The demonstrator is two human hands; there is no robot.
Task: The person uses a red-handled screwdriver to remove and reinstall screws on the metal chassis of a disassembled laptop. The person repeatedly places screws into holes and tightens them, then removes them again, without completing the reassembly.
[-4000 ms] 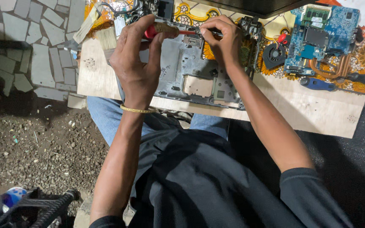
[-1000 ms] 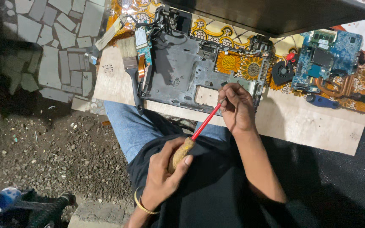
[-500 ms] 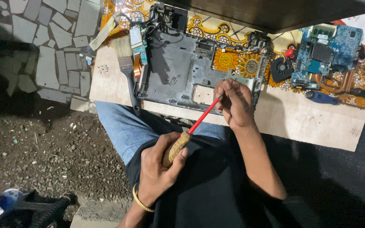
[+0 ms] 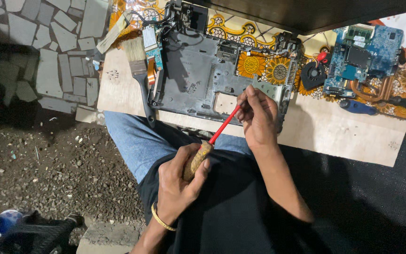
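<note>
My left hand [image 4: 179, 186] grips the brown handle of a screwdriver [image 4: 212, 141] with a red shaft, low over my lap. My right hand [image 4: 258, 117] pinches the shaft's upper end with its fingertips, right at the near edge of a grey laptop base shell [image 4: 203, 80]. The shell lies open side up on a wooden board [image 4: 344, 136], resting partly on a yellow flowered cloth [image 4: 264, 68]. The screwdriver tip is hidden inside my right fingers.
A paintbrush [image 4: 139, 80] lies left of the shell. A blue circuit board [image 4: 363, 54] with copper heat pipe, a small black fan [image 4: 313, 75] and a blue-handled tool [image 4: 358, 107] sit at the right. Stone paving and gravel lie left; a dark slab overhangs the top.
Four seconds ago both hands worked over the shell. Since then they came back toward my lap, the left hand sliding down to the handle; in the last second the screwdriver lifted slightly.
</note>
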